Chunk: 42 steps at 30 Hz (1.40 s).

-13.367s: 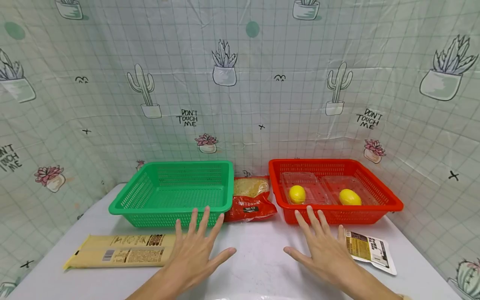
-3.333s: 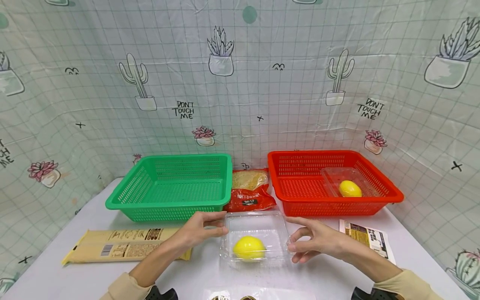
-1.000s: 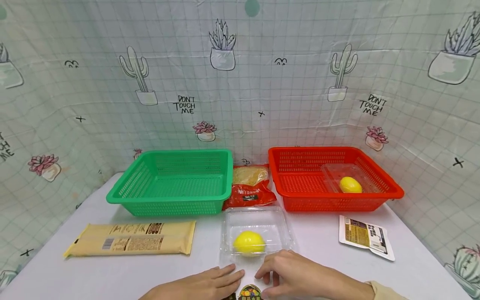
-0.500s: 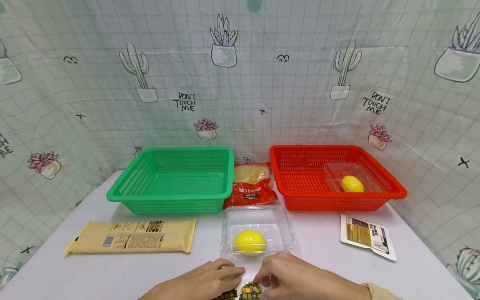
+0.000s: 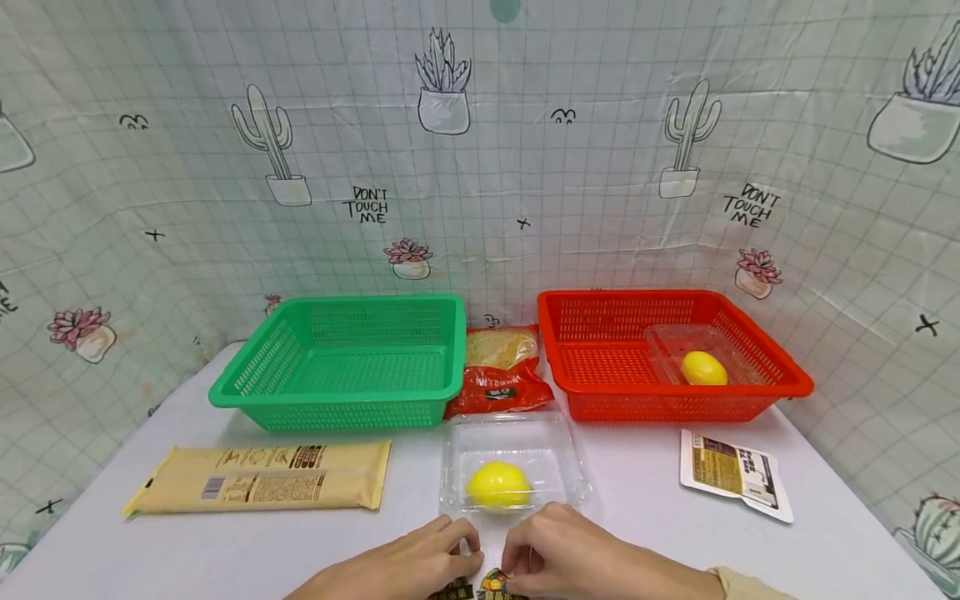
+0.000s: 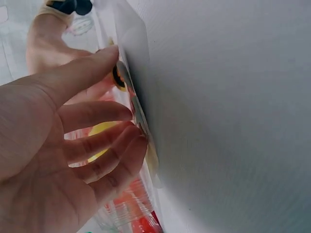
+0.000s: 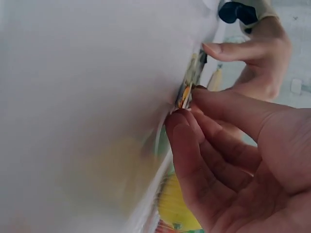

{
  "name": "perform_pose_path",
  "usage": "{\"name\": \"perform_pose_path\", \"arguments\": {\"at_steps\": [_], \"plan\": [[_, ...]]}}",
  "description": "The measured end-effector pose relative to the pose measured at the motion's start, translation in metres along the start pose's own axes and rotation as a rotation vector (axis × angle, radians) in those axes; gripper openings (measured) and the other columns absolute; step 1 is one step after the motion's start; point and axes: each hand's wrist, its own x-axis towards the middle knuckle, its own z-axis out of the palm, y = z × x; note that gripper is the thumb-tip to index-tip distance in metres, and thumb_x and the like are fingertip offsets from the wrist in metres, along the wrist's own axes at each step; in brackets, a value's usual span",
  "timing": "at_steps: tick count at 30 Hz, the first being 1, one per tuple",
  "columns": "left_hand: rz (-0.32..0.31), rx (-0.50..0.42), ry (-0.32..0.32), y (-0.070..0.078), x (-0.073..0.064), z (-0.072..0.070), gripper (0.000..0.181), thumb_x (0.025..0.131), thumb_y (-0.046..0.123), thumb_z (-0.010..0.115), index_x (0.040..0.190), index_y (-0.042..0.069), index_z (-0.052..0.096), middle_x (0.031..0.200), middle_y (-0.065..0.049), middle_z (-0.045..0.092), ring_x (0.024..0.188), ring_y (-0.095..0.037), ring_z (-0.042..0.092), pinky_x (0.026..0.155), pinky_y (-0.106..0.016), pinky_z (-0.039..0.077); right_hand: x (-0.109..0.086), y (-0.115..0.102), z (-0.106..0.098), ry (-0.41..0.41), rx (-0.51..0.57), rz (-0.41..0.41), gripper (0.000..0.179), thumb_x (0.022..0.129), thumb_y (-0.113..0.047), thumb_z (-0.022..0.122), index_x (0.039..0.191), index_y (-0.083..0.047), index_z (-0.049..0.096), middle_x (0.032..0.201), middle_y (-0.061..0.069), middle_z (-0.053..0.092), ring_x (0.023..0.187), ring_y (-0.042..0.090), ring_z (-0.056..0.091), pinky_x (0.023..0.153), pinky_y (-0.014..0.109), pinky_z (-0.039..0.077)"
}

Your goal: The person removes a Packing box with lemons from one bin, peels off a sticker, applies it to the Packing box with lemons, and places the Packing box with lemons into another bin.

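Observation:
A round fruit-label sticker [image 5: 495, 583] with colourful fruit on it lies on a pale backing sheet [image 6: 133, 34] at the table's front. My right hand [image 5: 566, 554] pinches the sticker's edge between thumb and forefinger; in the right wrist view the sticker [image 7: 184, 96] stands slightly raised. My left hand [image 5: 412, 560] rests its thumb and fingertips on the sheet, by a second, dark sticker [image 5: 453, 592] that it partly covers. Just beyond the hands sits a clear plastic box [image 5: 517, 437], lid down, holding a yellow lemon [image 5: 498, 485].
At the back stand a green basket [image 5: 337, 400] and a red basket [image 5: 675, 404], the red one holding another clear box [image 5: 660, 342] with a lemon [image 5: 703, 367]. Between them lies a red food packet [image 5: 498, 387]. A noodle packet [image 5: 258, 479] lies left, a white-brown pouch [image 5: 735, 475] right.
One boxed lemon has come from the red basket to the table's middle. Both hands have left the box for the sticker sheet, and my right fingers now pinch the sticker's edge.

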Motion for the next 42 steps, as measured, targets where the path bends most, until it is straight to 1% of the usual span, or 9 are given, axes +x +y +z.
{"name": "perform_pose_path", "arguments": {"at_steps": [4,7,10,14,26,30,33,36,42], "plan": [[-0.005,0.01,0.002,0.0,0.001,0.001,0.025,0.095,0.033,0.063,0.113,0.017,0.069,0.111,0.007,0.055,0.089,0.001,0.042,0.073,-0.005,0.032,0.001,-0.001,0.0,-0.02,0.044,0.099,0.007,0.079,-0.015,0.078,0.085,-0.016,0.075,0.062,-0.02,0.061,0.057,-0.015,0.048,0.057,0.008,0.045],[0.016,0.016,0.022,-0.001,0.002,0.002,0.022,0.094,0.028,0.064,0.113,0.018,0.069,0.111,0.006,0.055,0.09,0.001,0.043,0.074,-0.005,0.031,0.001,-0.001,-0.001,-0.026,0.051,0.135,0.01,0.078,-0.012,0.077,0.087,-0.015,0.075,0.062,-0.02,0.06,0.057,-0.012,0.049,0.057,0.01,0.045],[0.034,0.04,0.04,-0.001,0.003,0.003,0.02,0.094,0.025,0.064,0.112,0.018,0.069,0.111,0.006,0.055,0.091,0.0,0.044,0.075,-0.004,0.031,0.001,0.0,0.0,-0.02,0.033,0.124,0.008,0.078,-0.01,0.076,0.081,-0.017,0.074,0.061,-0.02,0.059,0.056,-0.012,0.048,0.055,0.01,0.044],[0.033,0.042,0.027,-0.002,0.004,0.003,0.021,0.094,0.025,0.063,0.113,0.018,0.069,0.111,0.006,0.055,0.091,0.0,0.044,0.075,-0.004,0.031,0.001,0.0,0.001,-0.012,0.027,0.11,0.013,0.079,-0.011,0.076,0.074,-0.021,0.07,0.06,-0.02,0.055,0.055,-0.012,0.046,0.053,0.01,0.043],[-0.005,-0.028,-0.018,-0.005,0.003,0.001,0.027,0.092,0.019,0.066,0.119,0.017,0.069,0.112,0.005,0.056,0.095,0.0,0.046,0.078,-0.006,0.037,0.0,0.0,-0.004,-0.015,0.056,0.109,0.012,0.082,-0.021,0.077,0.075,-0.024,0.068,0.067,-0.022,0.062,0.062,-0.013,0.053,0.058,0.01,0.045],[-0.035,-0.073,-0.038,-0.005,0.004,0.0,0.03,0.091,0.022,0.069,0.121,0.017,0.069,0.113,0.005,0.056,0.097,0.0,0.047,0.08,-0.009,0.041,-0.001,0.0,-0.008,-0.012,0.119,0.133,0.012,0.083,-0.02,0.077,0.076,-0.024,0.067,0.067,-0.022,0.063,0.062,-0.012,0.055,0.059,0.011,0.047],[-0.026,-0.07,-0.019,-0.005,0.003,0.0,0.03,0.09,0.021,0.07,0.12,0.017,0.07,0.113,0.005,0.057,0.097,0.0,0.049,0.081,-0.009,0.042,-0.002,-0.001,-0.011,-0.003,0.158,0.144,0.013,0.083,-0.02,0.077,0.077,-0.024,0.067,0.066,-0.021,0.062,0.061,-0.01,0.055,0.058,0.013,0.048],[-0.003,-0.062,0.005,-0.006,0.003,0.0,0.03,0.089,0.019,0.07,0.119,0.016,0.07,0.111,0.004,0.057,0.096,0.0,0.05,0.08,-0.008,0.041,-0.004,-0.001,-0.014,0.014,0.159,0.139,0.013,0.082,-0.02,0.078,0.076,-0.024,0.067,0.066,-0.021,0.061,0.06,-0.01,0.055,0.057,0.013,0.048],[0.025,-0.086,0.038,-0.006,0.002,-0.001,0.025,0.088,0.017,0.07,0.113,0.016,0.072,0.108,0.004,0.061,0.095,0.002,0.053,0.08,-0.006,0.042,-0.005,0.0,-0.019,0.08,0.104,0.059,0.013,0.081,-0.02,0.079,0.078,-0.024,0.067,0.068,-0.022,0.064,0.062,-0.014,0.055,0.061,0.011,0.048]]}}
